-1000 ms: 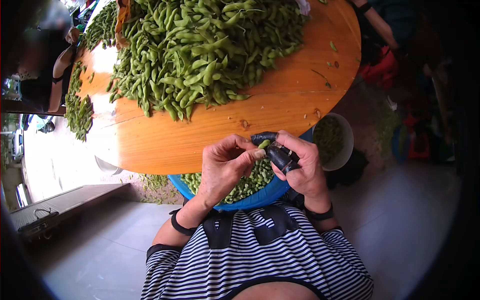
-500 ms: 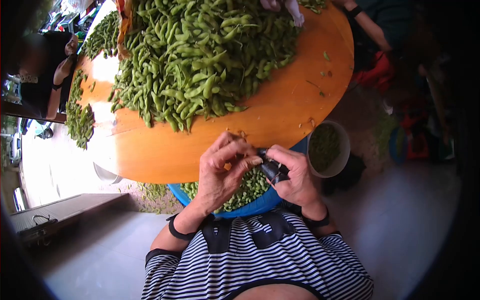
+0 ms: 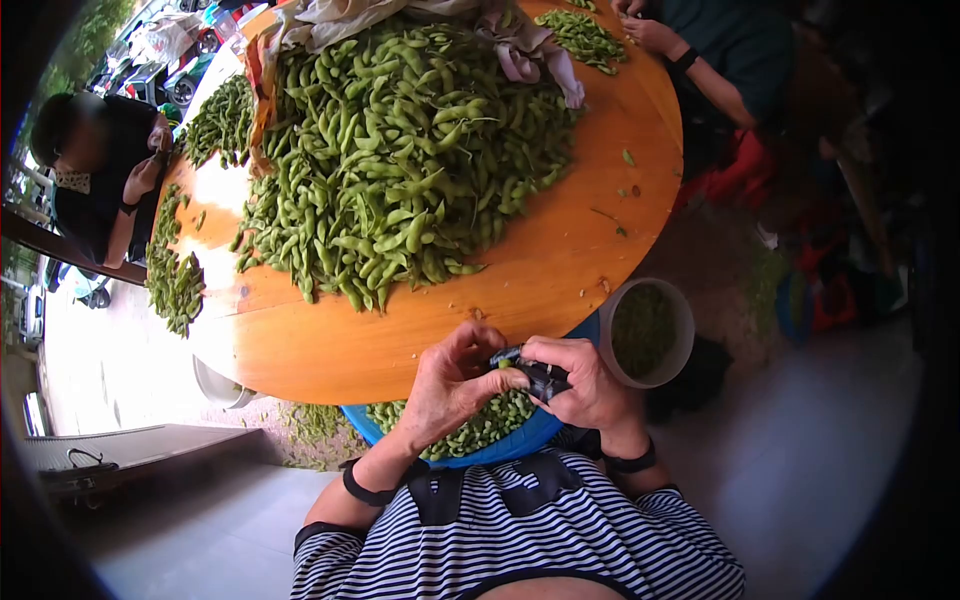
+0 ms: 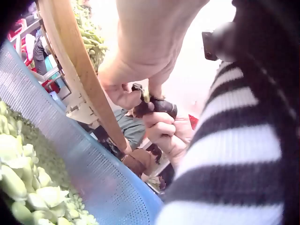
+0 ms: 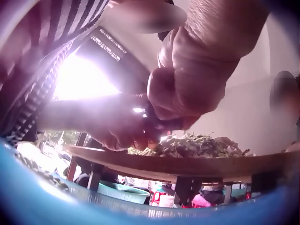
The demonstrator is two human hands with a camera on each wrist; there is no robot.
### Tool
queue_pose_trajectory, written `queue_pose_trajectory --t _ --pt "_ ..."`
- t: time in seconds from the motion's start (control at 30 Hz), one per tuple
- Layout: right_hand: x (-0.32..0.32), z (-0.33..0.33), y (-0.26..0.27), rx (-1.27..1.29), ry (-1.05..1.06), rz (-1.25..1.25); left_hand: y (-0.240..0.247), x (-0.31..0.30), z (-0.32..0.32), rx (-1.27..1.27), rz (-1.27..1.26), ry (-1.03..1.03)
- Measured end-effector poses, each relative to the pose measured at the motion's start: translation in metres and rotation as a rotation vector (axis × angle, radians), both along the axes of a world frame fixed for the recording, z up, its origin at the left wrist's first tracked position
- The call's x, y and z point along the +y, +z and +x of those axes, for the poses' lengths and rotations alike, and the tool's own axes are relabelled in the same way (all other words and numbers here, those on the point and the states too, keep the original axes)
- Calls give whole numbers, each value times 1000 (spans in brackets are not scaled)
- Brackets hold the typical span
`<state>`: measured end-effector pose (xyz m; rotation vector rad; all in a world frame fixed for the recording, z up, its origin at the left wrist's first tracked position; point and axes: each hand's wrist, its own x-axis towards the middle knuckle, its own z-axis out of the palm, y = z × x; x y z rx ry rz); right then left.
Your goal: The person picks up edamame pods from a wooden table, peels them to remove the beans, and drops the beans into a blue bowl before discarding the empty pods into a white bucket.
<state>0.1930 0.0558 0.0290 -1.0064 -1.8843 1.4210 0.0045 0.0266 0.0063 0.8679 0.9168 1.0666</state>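
Both hands meet over a blue basket (image 3: 545,428) of shelled green beans (image 3: 480,432), close to the table's near edge. Black covers (image 3: 548,381) wrap the thumb and a finger of my right hand (image 3: 590,388), which pinches a green soybean pod (image 3: 505,364). From the other side, my left hand (image 3: 448,385) pinches the same pod, its thumb tip against the covers. The left wrist view shows the pod (image 4: 146,96) between the left fingertips and the black covers. My right hand (image 5: 187,91) partly hides the left in its own wrist view.
A large heap of soybean pods (image 3: 380,190) covers much of the wooden table (image 3: 300,350), with a cloth (image 3: 520,50) behind it. A white bucket (image 3: 688,330) stands at the right. Other people sit at the far left and far right.
The head view has tilted up, showing more of the far table. Half a second ago the left fingers were blurred in motion and the pod was hidden; now the pod shows between both hands.
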Motion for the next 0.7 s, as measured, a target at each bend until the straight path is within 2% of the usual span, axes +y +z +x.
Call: queue_pose_trajectory --t 0.03,0.1,0.13,0.2,0.43,0.5,0.53,0.6,0.7 --pt "-1 0 1 -24 -7 20 -2 -1 -3 -1 4 -2" --pt "-1 0 -1 -14 -12 67 2 -2 -8 374 5 -77" --pt "-1 -1 -1 -18 -11 106 3 -1 -8 374 7 -76" --pt "-3 -1 -3 -22 -10 145 4 0 -9 625 340 -49" --pt "-11 -13 -16 -70 -149 197 -4 -2 -16 571 268 -93" --pt "-17 -22 -17 -92 -205 230 -9 -4 -9 424 138 6" --pt "-20 -28 -18 -132 -270 316 -9 -5 -5 425 139 3" --pt "-26 -37 -20 -179 -370 421 -9 -6 7 294 -27 139" --pt "-29 -42 -17 -211 -391 455 -10 -6 16 298 41 230"
